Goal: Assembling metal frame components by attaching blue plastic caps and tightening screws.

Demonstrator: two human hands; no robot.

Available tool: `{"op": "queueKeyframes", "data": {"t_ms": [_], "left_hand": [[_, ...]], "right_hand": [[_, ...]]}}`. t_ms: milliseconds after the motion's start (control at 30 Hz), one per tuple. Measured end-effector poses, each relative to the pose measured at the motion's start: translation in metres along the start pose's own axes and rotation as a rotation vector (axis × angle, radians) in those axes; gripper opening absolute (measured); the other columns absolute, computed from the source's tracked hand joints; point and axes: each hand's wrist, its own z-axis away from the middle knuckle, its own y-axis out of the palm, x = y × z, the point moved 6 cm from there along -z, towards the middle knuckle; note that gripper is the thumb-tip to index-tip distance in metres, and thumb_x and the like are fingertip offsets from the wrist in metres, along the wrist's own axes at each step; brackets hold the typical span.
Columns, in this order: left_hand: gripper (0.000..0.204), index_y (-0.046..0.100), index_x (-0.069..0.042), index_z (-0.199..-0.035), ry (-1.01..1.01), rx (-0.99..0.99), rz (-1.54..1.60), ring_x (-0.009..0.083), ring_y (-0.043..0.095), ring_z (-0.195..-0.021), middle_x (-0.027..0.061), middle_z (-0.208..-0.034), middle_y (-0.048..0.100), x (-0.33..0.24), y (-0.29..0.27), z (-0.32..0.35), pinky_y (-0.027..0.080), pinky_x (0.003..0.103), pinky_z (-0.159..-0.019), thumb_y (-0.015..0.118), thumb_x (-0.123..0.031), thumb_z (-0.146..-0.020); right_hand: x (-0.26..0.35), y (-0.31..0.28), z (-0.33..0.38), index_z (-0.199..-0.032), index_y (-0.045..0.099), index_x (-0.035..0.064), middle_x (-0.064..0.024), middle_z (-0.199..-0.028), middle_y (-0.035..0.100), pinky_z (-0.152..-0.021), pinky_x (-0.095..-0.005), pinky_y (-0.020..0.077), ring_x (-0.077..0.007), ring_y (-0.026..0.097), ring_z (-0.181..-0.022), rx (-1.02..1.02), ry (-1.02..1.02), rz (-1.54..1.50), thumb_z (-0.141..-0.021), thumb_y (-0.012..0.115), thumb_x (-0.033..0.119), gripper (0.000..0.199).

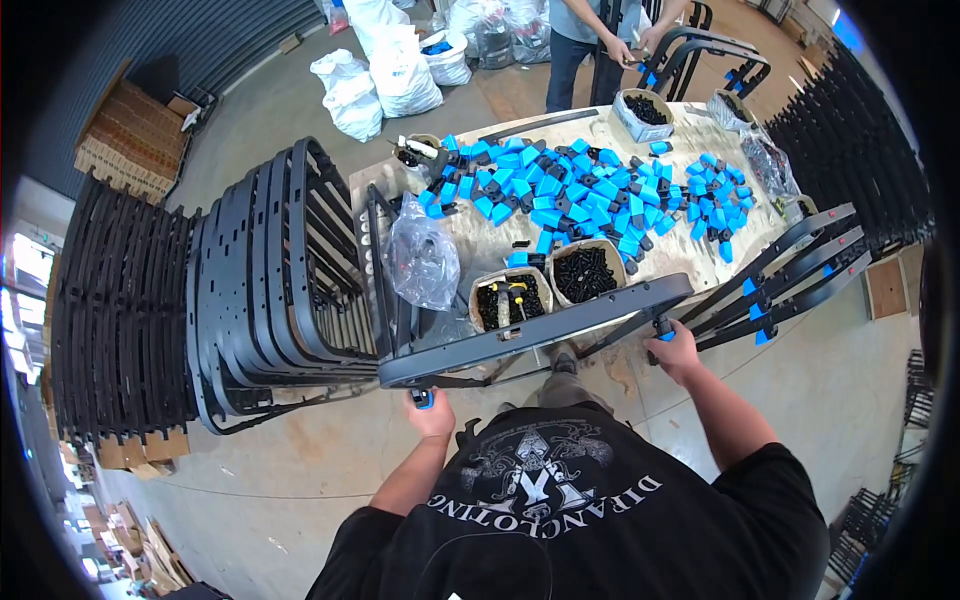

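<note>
A dark grey metal frame (540, 335) lies across the table's near edge, in front of my body. My left hand (432, 415) is closed round a small blue-and-black plastic part (422, 399), just below the frame's left end. Under the frame's right end, my right hand (676, 352) grips a second blue-and-black plastic part (664, 328). Whether either part touches the frame, I cannot tell. Beyond the frame, a yellow-and-black hammer (508, 298) rests on a box of small black pieces (480, 318). Beside it stands another box (618, 262) of black pieces.
Loose blue-and-black parts (570, 185) are heaped over the wooden table (690, 262). A clear plastic bag (422, 255) lies at its left. Curved metal frames (255, 260) stand stacked leftward; more frames (800, 270) lean at right. Across the table, another person's hands (620, 50) work beside further frames.
</note>
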Motion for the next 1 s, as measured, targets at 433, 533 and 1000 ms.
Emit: {"op": "queueKeyframes", "data": {"t_ms": [433, 533, 1000], "left_hand": [[0.031, 0.066, -0.003, -0.101, 0.281, 0.581, -0.338, 0.0189, 0.069, -0.079, 0.004, -0.09, 0.072, -0.033, 0.01, -0.029, 0.055, 0.036, -0.076, 0.079, -0.02, -0.079], [0.028, 0.068, -0.003, -0.099, 0.356, 0.566, -0.352, 0.0189, 0.07, -0.08, 0.004, -0.089, 0.072, -0.04, 0.014, -0.028, 0.055, 0.035, -0.077, 0.078, -0.021, -0.08], [0.037, 0.06, -0.004, -0.112, 0.355, 0.636, -0.358, 0.0221, 0.064, -0.108, 0.008, -0.11, 0.067, -0.035, 0.015, -0.028, 0.047, 0.035, -0.1, 0.074, -0.013, -0.079]], "right_hand": [[-0.015, 0.013, -0.025, -0.127, 0.055, -0.0036, -0.0147, -0.099, 0.07, -0.085, -0.0358, 0.0522, -0.0239, 0.067, -0.089, -0.18, -0.293, 0.046, -0.079, 0.077, 0.017, 0.056], [-0.033, 0.022, -0.039, -0.126, 0.058, 0.0003, -0.0139, -0.098, 0.07, -0.085, -0.0355, 0.0524, -0.0247, 0.067, -0.089, -0.225, -0.357, 0.004, -0.081, 0.076, 0.017, 0.051], [-0.033, 0.025, -0.047, -0.111, 0.069, 0.0127, -0.0192, -0.101, 0.066, -0.093, -0.0441, 0.0504, -0.0389, 0.064, -0.102, -0.207, -0.393, -0.076, -0.073, 0.069, 0.015, 0.038]]}}
